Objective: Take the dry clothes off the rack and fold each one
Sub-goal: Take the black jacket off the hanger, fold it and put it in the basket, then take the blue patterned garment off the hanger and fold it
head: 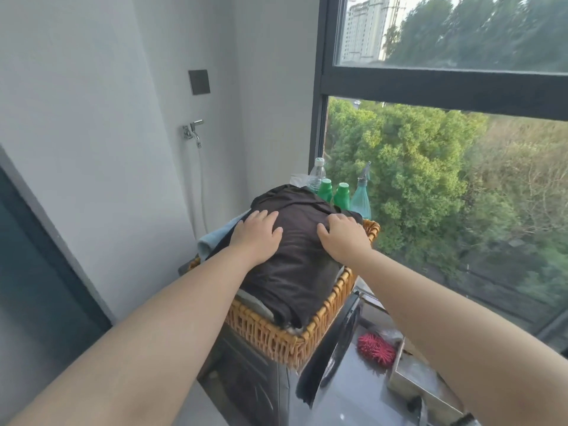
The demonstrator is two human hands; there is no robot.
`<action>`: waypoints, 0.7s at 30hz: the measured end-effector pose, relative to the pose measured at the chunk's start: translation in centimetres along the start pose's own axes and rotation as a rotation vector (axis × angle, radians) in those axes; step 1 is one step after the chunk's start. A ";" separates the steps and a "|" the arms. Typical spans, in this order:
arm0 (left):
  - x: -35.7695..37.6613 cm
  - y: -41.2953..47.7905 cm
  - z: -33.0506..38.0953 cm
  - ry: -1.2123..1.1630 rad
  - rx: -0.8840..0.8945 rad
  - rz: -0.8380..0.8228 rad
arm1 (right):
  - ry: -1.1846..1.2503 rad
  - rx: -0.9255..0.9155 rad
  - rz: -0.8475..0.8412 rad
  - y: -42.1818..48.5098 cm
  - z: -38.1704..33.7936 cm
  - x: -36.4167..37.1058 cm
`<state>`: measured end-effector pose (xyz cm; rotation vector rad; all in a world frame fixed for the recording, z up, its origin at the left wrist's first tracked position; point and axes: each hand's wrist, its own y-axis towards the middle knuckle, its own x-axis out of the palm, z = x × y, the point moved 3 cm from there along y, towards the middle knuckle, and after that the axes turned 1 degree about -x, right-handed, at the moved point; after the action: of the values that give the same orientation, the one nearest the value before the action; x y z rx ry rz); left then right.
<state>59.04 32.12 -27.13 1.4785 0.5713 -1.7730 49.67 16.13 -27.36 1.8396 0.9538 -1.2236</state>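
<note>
At the far left of the pile, a pale blue folded cloth (pixel 215 238) pokes out from under the stack, soft and limp. Your left hand (pixel 256 235) lies flat, fingers spread and released, pressing on the dark brown folded garment (pixel 295 259) that tops the woven wicker basket (pixel 276 336). Expect that garment to be light, floppy and a little slick; it will slump and unfold if you lift it by one corner, so take it under both folded edges, or pin it from above. Your right hand (pixel 344 238) rests on the garment's right side with fingers curled, seemingly gathering a little fabric; I can't tell whether it truly grips. The basket sits on a grey appliance beside the window. Behind it stand two green plastic bottles (pixel 333 192) and a teal spray bottle (pixel 361 195), near enough to knock. No rack is in view.
</note>
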 end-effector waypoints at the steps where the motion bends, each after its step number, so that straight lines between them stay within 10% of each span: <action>1: -0.8 -0.8 0.5 -0.005 0.027 0.011 | -0.004 0.009 0.015 -1.0 -0.2 -1.0; 21: -7.6 -12.3 19.4 0.086 0.591 0.214 | -0.363 0.235 0.336 -22.3 5.7 -17.5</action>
<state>37.73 27.46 -16.70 1.9310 -0.0925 -1.7933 23.19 18.41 -16.14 1.7767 0.2982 -1.4316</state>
